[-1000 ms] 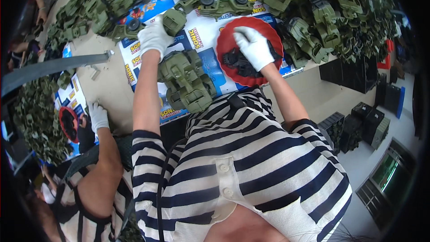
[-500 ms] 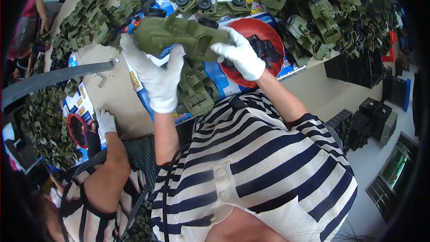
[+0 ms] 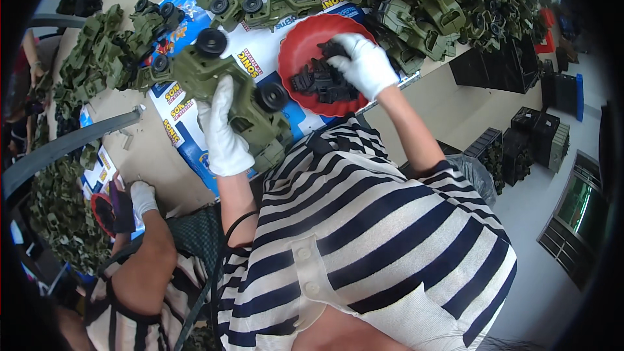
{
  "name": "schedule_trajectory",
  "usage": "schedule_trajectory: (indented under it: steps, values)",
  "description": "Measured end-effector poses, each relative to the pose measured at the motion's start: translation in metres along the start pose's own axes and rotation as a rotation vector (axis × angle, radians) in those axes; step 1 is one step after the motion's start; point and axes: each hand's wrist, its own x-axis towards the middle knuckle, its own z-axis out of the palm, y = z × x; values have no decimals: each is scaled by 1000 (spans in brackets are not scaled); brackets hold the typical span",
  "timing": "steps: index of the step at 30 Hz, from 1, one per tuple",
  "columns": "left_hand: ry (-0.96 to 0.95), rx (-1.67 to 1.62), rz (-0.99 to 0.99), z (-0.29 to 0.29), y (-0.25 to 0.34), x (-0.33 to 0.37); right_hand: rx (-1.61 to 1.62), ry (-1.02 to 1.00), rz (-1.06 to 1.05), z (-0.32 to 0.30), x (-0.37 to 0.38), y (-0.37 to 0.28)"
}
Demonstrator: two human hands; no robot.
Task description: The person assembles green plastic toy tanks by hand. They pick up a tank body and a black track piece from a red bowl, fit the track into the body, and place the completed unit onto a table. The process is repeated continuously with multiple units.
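Note:
My left hand (image 3: 224,140), in a white glove, grips an olive-green toy military vehicle (image 3: 244,101) with its thumb lying over the body. Black wheels stick out at the vehicle's sides. My right hand (image 3: 365,68), also gloved in white, reaches into a red bowl with a wavy rim (image 3: 288,39). Its fingers and thumb pinch among small black plastic parts (image 3: 325,83); the exact shape of the piece between them is hard to make out. Under the held vehicle, close to my body, another green toy body (image 3: 270,153) shows in part.
Green toy vehicles (image 3: 260,3) with black wheels lie beyond the bowl on printed sheets. Large heaps of green bodies (image 3: 448,6) fill the right and left (image 3: 91,65). A grey curved bar (image 3: 71,140) crosses at left. A co-worker's gloved hand (image 3: 143,198) works by another red bowl (image 3: 102,213).
My right hand has let go of the toy vehicle and moved into the red bowl. My left hand keeps the vehicle, now lower and tilted, with its wheels showing.

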Motion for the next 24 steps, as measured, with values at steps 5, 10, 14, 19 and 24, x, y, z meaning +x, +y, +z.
schedule_trajectory:
  steps: [5,10,14,19,24]
  values:
    - [-254,1,-277,14,17,-16,-198,-118,88,23,15,70]
    - [-476,92,-447,20,18,-20,511,20,154,-5,17,13]
    - [-681,138,-484,22,14,-12,457,-41,-127,-19,19,-31]
    - [-712,198,-460,20,19,-18,1168,-539,-105,-37,18,-35]
    - [-680,188,-499,17,21,-22,1182,-765,-86,-46,16,-25]
